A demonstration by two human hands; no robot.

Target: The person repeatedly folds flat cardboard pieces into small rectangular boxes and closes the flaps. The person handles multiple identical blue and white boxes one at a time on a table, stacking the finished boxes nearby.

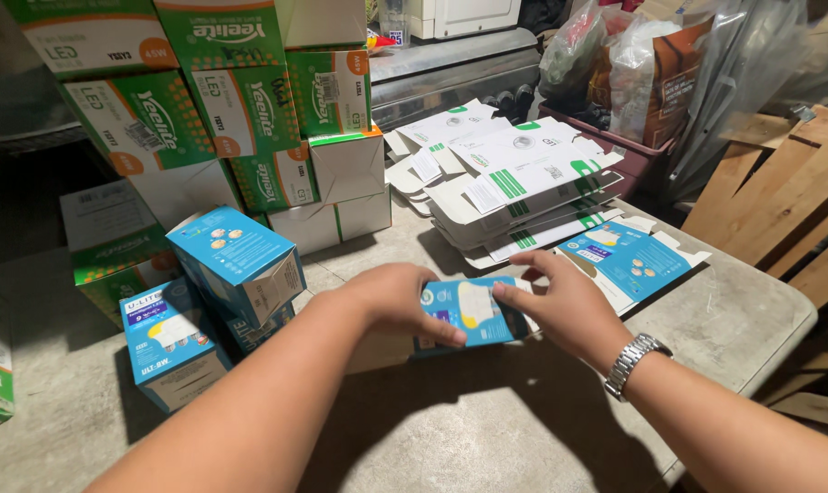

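Observation:
A small blue carton (464, 312) with a bulb picture is held just above the grey table (487, 429). My left hand (396, 299) grips its left end, fingers over the top face. My right hand (560, 306), with a metal watch on the wrist, holds its right end. Behind the right hand lies a flat, unfolded blue carton (628, 260). A pile of flat white-and-green cartons (514, 183) sits further back.
Made-up blue boxes (236, 260) stack at the left, with another blue box (172, 351) below them. Green-and-white boxes (241, 100) tower at the back left. Plastic bags (633, 64) fill a bin at the back right. Wooden slats (779, 192) lean at the right.

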